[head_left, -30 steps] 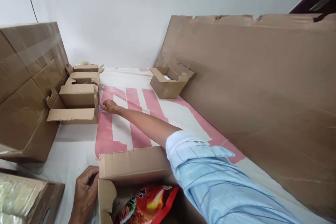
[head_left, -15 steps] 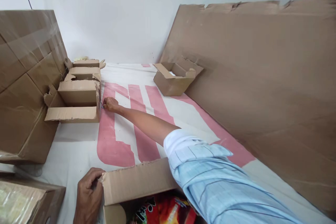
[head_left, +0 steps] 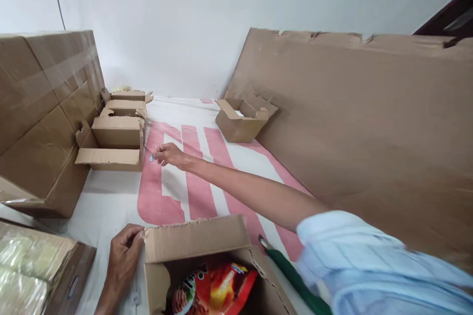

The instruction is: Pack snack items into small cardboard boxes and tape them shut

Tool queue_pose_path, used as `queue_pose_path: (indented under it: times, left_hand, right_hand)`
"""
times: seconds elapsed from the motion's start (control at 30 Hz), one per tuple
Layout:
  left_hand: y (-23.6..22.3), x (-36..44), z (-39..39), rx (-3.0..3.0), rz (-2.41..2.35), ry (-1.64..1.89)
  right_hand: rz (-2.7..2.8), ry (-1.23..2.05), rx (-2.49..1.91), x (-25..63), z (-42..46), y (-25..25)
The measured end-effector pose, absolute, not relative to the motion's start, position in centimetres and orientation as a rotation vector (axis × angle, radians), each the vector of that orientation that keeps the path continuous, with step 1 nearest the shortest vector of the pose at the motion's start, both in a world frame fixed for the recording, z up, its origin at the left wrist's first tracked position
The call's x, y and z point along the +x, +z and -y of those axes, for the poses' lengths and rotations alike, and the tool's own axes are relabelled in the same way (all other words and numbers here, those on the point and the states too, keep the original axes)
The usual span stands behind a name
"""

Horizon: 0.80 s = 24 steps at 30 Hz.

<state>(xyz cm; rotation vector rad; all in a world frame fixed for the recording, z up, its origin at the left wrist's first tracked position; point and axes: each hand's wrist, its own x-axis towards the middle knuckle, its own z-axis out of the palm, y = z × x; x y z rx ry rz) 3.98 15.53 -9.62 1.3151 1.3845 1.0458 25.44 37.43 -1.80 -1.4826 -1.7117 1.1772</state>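
Observation:
My left hand point(head_left: 123, 253) pinches the left corner of the raised flap on an open cardboard box point(head_left: 195, 240) at the bottom. Inside that box lies a shiny red and orange food packet point(head_left: 223, 285). Stretched out over the printed sheet, my right hand point(head_left: 169, 154) holds a small clear and bluish piece point(head_left: 151, 158) between thumb and fingertips; its exact kind is too small to make out. Just left of that hand stands an open cardboard box point(head_left: 114, 157), apart from the fingers, with more open boxes point(head_left: 125, 105) behind it.
Stacked taped cartons point(head_left: 33, 108) line the left side. A plastic-covered carton point(head_left: 27, 261) sits at lower left. Another open box point(head_left: 238, 128) stands by a large leaning cardboard sheet point(head_left: 351, 133). A dark green object point(head_left: 291, 275) lies beside the near box.
My right hand has drawn back slightly right, away from the left open box, with the small piece now plainer in its fingers. My left hand stays at the flap. The view has shifted.

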Motion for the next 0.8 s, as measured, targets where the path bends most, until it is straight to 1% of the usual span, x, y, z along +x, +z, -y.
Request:
queue_pose_path:
  times: [0.1,0.2,0.27,0.33,0.43,0.5,0.63,0.8]
  left_hand:
    - [-8.6,3.5,-15.5,1.246,-1.384,1.164]
    - [-5.8,3.3,-14.8,1.308,-1.388,1.472]
    - [-3.0,3.5,-13.9,1.563,-1.346,1.673]
    - [0.0,3.7,-12.7,1.968,-1.296,1.772]
    - [3.5,3.9,-10.8,2.516,-1.24,1.747]
    - [4.7,3.7,-9.7,2.744,-1.204,1.692]
    - [5.8,3.1,-8.0,2.985,-1.189,1.603]
    - [6.9,2.6,-6.1,3.099,-1.178,1.552]
  right_hand:
    - [1.672,1.324,-1.316,26.0,-31.3,1.5]
    - [1.644,1.489,-1.082,26.3,-25.7,4.7]
    - [1.661,1.522,-1.029,26.1,-22.7,6.6]
    - [1.69,1.53,-1.037,25.7,-20.2,8.1]
    - [1.746,1.507,-1.056,24.8,-17.3,9.6]
    - [1.775,1.487,-1.078,24.4,-15.6,10.2]
    - [1.74,1.509,-1.116,23.9,-12.8,11.1]
    - [1.75,1.542,-1.079,23.5,-10.6,11.6]
